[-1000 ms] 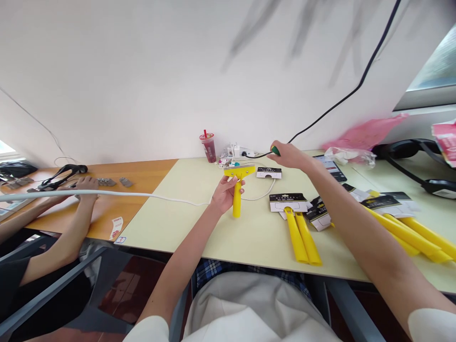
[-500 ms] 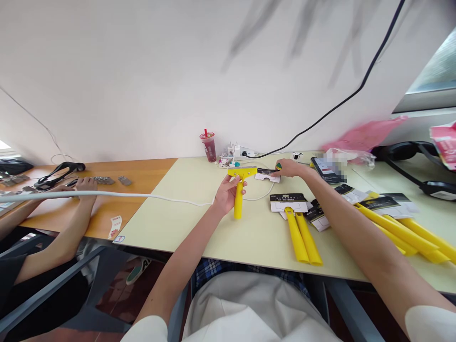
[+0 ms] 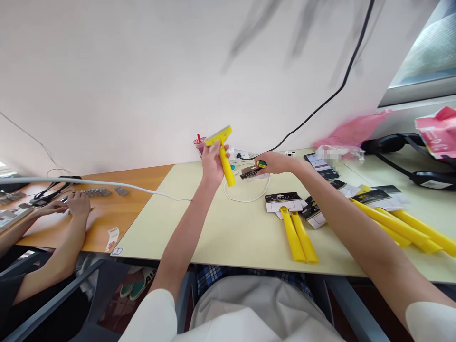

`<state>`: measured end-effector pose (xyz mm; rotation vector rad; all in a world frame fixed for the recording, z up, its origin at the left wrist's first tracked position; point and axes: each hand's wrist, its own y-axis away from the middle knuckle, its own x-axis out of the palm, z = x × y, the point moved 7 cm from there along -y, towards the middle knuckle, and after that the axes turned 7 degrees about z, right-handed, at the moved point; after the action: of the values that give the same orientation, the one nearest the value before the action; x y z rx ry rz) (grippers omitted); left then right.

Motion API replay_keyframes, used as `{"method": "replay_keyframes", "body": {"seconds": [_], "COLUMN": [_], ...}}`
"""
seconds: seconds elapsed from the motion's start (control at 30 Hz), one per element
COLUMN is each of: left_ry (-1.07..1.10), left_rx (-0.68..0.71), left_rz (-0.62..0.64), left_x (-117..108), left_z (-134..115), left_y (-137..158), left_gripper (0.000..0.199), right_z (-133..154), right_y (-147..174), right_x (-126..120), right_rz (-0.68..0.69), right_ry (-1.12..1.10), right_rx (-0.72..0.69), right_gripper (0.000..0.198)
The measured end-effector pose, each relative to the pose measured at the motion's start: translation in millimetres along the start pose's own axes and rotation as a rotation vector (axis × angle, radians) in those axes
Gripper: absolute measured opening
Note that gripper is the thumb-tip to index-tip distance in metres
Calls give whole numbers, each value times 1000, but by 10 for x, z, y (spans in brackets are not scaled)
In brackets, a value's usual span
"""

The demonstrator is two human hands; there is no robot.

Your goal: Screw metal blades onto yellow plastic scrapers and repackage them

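Observation:
Raised above the table, my left hand (image 3: 213,164) is closed around the handle of a yellow scraper (image 3: 225,159). Its wide head is tilted, right end up, with a pale metal strip along the top. My right hand (image 3: 276,163) is closed at the back of the table on a green-and-yellow tool handle (image 3: 261,164); the rest of that tool is not clear. By those fingers lies a black-and-white packaging card (image 3: 252,173). Two yellow plastic handles (image 3: 299,235) under a black-and-white card (image 3: 284,202) lie in front of my right forearm.
More yellow handles (image 3: 402,228) with cards lie at the right, near a phone (image 3: 321,165) and a black headset (image 3: 409,166). A drink cup (image 3: 198,142) stands behind my left hand. White cable (image 3: 245,200) loops on the table. A co-worker's hands (image 3: 76,203) work at the left.
My left hand has lifted the scraper up and left and tilted it. My right hand has shifted slightly left with the tool handle. The whole view has turned a little to the right.

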<state>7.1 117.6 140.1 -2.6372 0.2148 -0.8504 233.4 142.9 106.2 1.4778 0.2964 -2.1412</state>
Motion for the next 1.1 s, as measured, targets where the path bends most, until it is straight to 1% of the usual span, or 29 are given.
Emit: {"method": "replay_keyframes", "body": {"seconds": [0.1, 0.17, 0.27, 0.37, 0.43, 0.53, 0.67, 0.73, 0.8, 0.9, 1.0, 1.1], "left_ry": [-29, -17, -7, -15, -41, -115, -260, -326, -368, -387, -399, -426], "left_rx": [130, 201, 237, 199, 157, 84, 11, -5, -6, 39, 124, 218], "left_rz": [-47, -58, -39, 9, 60, 161, 268, 284, 273, 212, 172, 177], "left_x": [142, 225, 297, 306, 303, 310, 326, 324, 310, 268, 243, 260], "left_z": [-256, -341, -319, -209, -155, -137, -188, -219, -256, -358, -513, -672], "left_y": [-277, -373, -421, -419, -413, -396, -343, -320, -312, -324, -321, -278], "left_gripper": [30, 39, 52, 61, 64, 60, 42, 36, 35, 36, 35, 33], "right_z": [324, 488, 677, 772, 784, 791, 804, 811, 816, 803, 802, 830], "right_y": [142, 241, 364, 417, 414, 401, 414, 432, 447, 451, 446, 451], "right_x": [-51, -54, -74, -118, -139, -168, -183, -195, -198, -168, -90, -8], "right_rz": [17, 61, 86, 40, -2, -75, -108, -119, -123, -84, 22, 128], "right_ry": [-22, -70, -101, -84, -57, -28, -64, -82, -78, -35, 31, 67], "right_rx": [-71, -95, -157, -206, -209, -213, -183, -163, -150, -125, -109, -106], "right_gripper": [33, 36, 33, 24, 21, 23, 25, 27, 26, 19, 22, 23]}}
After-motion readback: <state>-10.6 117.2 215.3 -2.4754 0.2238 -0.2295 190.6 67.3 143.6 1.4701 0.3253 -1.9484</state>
